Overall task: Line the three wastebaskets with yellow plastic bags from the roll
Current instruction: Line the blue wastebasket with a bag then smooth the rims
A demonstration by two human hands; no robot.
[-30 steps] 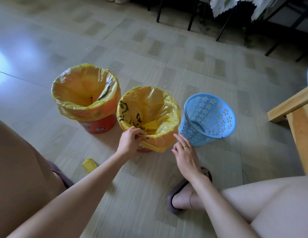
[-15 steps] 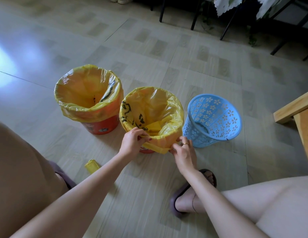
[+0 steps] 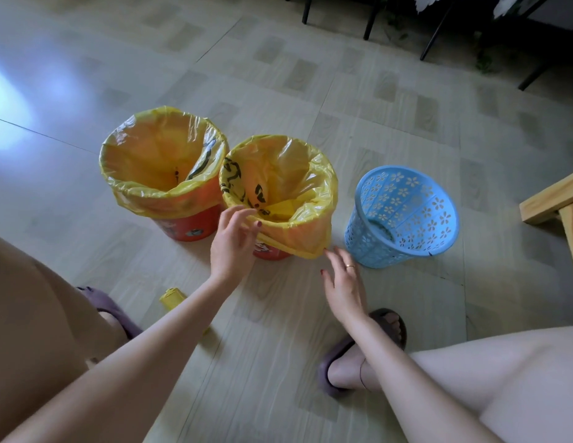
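**Reaching Next for the Roll of Bags**

Lying on the floor just beside the left forearm: the yellow roll (image 3: 172, 296), partly hidden, long axis hard to tell. Nearer the left hand (image 3: 231, 245), fingers loose at the middle basket's bag (image 3: 291, 233). Right hand (image 3: 344, 282) spread, holding nothing, just short of the unlined blue wastebasket (image 3: 403, 215). Likely next: fetch roll, tear off a bag.

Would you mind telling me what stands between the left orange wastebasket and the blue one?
In the head view, the second orange wastebasket, already lined with a yellow bag.
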